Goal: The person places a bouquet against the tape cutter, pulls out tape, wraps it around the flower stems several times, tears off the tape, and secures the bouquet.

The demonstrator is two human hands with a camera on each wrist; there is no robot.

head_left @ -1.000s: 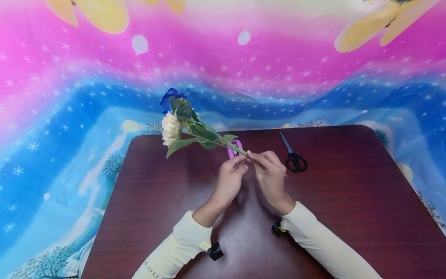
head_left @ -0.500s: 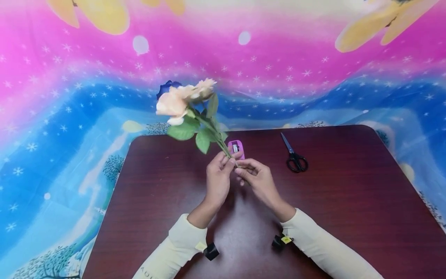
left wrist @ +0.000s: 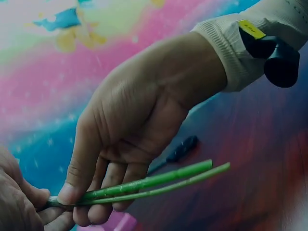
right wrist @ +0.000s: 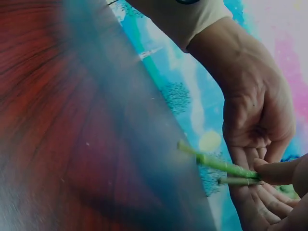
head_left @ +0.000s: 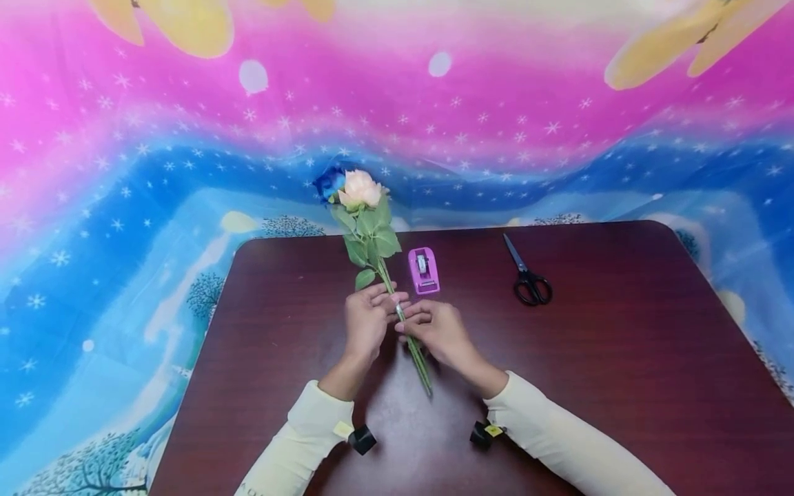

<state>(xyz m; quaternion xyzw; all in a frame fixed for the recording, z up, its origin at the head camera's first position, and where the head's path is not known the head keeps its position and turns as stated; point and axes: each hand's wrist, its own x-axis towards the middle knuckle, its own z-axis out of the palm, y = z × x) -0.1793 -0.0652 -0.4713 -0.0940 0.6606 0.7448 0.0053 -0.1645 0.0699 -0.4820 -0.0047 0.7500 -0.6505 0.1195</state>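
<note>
A bunch of artificial flowers (head_left: 372, 231), with a blue bloom and a pale pink bloom on green leafy stems, is held tilted above the table between both hands. A shiny band, tape-like, circles the stems at the fingers. My left hand (head_left: 366, 320) pinches the stems near this band, its fingers reaching behind them. Just below, my right hand (head_left: 437, 331) pinches the stems between thumb and fingers. The cut stem ends (left wrist: 192, 171) stick out past the right hand in the left wrist view. Other blooms are hidden behind the pink one.
Behind the hands, a pink tape dispenser (head_left: 424, 270) lies on the dark red wooden table (head_left: 620, 344). Black-handled scissors (head_left: 528, 284) lie to its right, blades pointing away. A colourful printed cloth (head_left: 496, 138) hangs behind the table.
The bunch has been turned and swung from a leftward lean to more upright, its stems now pointing toward me. Both hands have moved left and nearer, uncovering the tape dispenser.
</note>
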